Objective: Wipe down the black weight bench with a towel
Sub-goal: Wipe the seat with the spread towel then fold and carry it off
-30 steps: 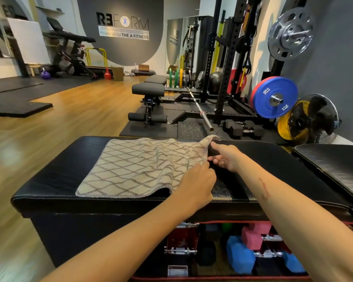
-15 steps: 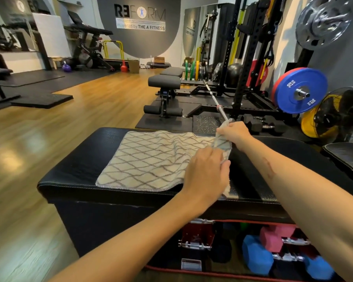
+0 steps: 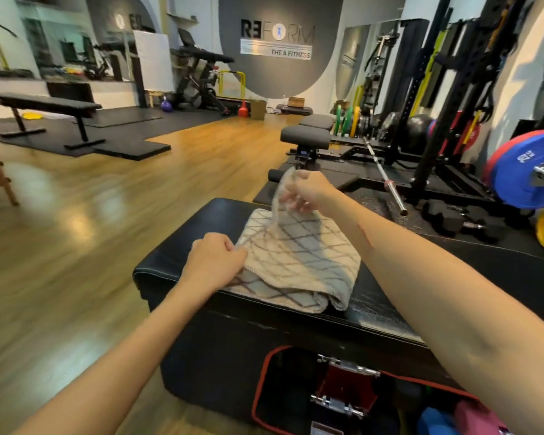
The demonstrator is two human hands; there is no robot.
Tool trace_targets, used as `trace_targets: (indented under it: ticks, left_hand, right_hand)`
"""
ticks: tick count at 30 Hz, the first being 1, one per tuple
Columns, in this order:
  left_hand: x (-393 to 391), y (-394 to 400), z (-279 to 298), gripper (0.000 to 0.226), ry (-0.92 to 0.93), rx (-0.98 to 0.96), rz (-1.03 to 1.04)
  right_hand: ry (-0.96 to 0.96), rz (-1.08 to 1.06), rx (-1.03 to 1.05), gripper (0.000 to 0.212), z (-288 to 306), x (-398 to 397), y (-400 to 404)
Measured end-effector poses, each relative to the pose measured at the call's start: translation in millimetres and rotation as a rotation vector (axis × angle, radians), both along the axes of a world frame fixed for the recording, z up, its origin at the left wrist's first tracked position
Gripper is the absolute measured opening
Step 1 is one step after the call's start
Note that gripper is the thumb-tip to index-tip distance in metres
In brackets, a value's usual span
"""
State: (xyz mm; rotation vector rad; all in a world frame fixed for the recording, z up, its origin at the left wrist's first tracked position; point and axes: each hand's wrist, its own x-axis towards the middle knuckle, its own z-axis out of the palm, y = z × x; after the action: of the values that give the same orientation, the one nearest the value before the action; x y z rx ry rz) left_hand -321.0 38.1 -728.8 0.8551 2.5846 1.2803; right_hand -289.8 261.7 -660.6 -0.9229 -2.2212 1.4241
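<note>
A beige towel (image 3: 299,262) with a dark diamond pattern lies folded over itself on the black padded bench (image 3: 176,255) in front of me. My left hand (image 3: 215,262) pinches the towel's near corner at its left edge, low over the pad. My right hand (image 3: 308,189) pinches the far corner and holds it lifted above the bench, so the cloth hangs in a blurred fold below it. The bench top runs off to the right under my right forearm.
Below the bench's front sits a red-rimmed storage opening (image 3: 296,387) with blue and pink dumbbells. Beyond are a small adjustable bench (image 3: 305,138), a barbell (image 3: 385,180), a rack with blue plates (image 3: 529,169) and black dumbbells. Wooden floor stretches left, with a flat bench (image 3: 44,105).
Both hands have carried the towel's right edge over to the left, folding the spread towel in half. My right hand has risen with its corner. The view has swung left.
</note>
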Motion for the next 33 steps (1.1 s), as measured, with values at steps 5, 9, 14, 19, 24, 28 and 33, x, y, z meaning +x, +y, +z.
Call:
trace_targets:
  ticks: [5,9,14,19,24,28,33]
  left_hand:
    - [-16,-12,-10,0.025,0.019,-0.058,0.061]
    - [-20,-14,-10,0.022,0.022,-0.157,0.038]
    - [-28,-8,-1,0.019,-0.054,-0.248,0.000]
    - [-52,23,2,0.032,0.072,-0.268,-0.020]
    - [-77,85,11,0.031,0.169,-0.203,-0.079]
    - [-82,124,15,0.025,0.175,-0.250,-0.111]
    - [-80,148,-1,0.039,0.261,-0.366,-0.100]
  right_hand:
    - [-0.185,0.302,-0.038,0.054,-30,-17,-13]
    - [-0.060,0.229,0.362,0.031,-42,9,-11]
    - [0.086,0.246,0.801,0.044,-59,105,-16]
    - [0.148,0.322,0.861,0.021,-90,160,-20]
    - [0.095,0.373,0.950,0.034,-86,156,-35]
    - [0.008,0.460,1.020,0.044,-89,156,-43]
    - [0.009,0.505,0.990,0.051,-100,159,-40]
